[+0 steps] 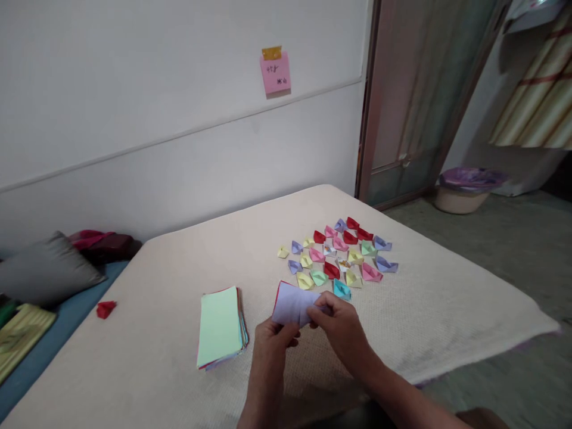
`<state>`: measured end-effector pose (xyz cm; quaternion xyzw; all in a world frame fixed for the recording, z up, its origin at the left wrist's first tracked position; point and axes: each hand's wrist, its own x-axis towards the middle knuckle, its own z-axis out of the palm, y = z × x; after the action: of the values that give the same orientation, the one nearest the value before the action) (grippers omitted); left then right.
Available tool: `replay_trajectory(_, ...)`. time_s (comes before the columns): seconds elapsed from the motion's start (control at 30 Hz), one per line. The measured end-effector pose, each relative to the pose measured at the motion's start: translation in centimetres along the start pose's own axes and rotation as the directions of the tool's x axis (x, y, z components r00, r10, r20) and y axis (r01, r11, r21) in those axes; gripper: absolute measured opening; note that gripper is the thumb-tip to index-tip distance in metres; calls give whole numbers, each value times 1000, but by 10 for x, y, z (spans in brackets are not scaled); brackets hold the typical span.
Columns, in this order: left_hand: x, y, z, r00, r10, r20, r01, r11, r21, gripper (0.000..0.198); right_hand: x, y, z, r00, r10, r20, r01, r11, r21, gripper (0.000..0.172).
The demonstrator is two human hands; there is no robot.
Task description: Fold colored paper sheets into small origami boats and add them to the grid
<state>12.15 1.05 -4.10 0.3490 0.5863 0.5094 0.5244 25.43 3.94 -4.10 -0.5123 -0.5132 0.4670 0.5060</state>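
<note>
Plainly, it turns on the sheet (290,301) sitting between the hands, lower centre of the frame; the left hand (273,333) pinches its lower-left edge, thumb and fingers drawn together; the sheet's long axis runs across the frame, tipping slightly down rightward; the right hand (338,314) grips its right end, fingers curled tight; neither hand is nearer, since both touch it. Counting across: one red scrap (106,308), far left; one stack (218,329), lower left of centre, near the left hand, its long axis running up the frame; one lilac sheet with red along its edge, layers impossible to tell; about twenty-five boats (331,271), right of centre, beyond the hands; one bed (179,262) under scrap, stack and boats.
</note>
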Motion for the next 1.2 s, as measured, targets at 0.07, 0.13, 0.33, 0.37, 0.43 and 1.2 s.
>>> replay_trajectory(0.07, 0, -1, 1, 1000, -23, -5, 23, 1000, 10, 17, 0, 0, 0, 1000, 2, 2, -2, 1000, -8, 17)
replay_trajectory(0.13, 0, -2, 4, 999, -33, -3, 34, 999, 22, 20, 0, 1, -1, 1000, -6, 4, 6, 1000, -19, 17)
replay_trajectory(0.33, 0, -3, 8, 1000, -25, -5, 25, 1000, -12, 17, -1, 3, 0, 998, -56, -2, 56, 998, -41, 16)
replay_trajectory(0.37, 0, -3, 8, 1000, -29, 1, 29, 999, -23, 17, -1, 3, 0, 998, -57, -3, 56, 998, -39, 16)
replay_trajectory(0.43, 0, -3, 7, 1000, -24, 6, 24, 999, -40, 18, -1, 2, 1, 999, -50, -2, 50, 998, -30, 16)
replay_trajectory(1.2, -2, 13, -20, 990, 16, 143, 23, 964, -264, 15, 22, 3, -28, 836, -118, 536, -58, 952, 300, 52)
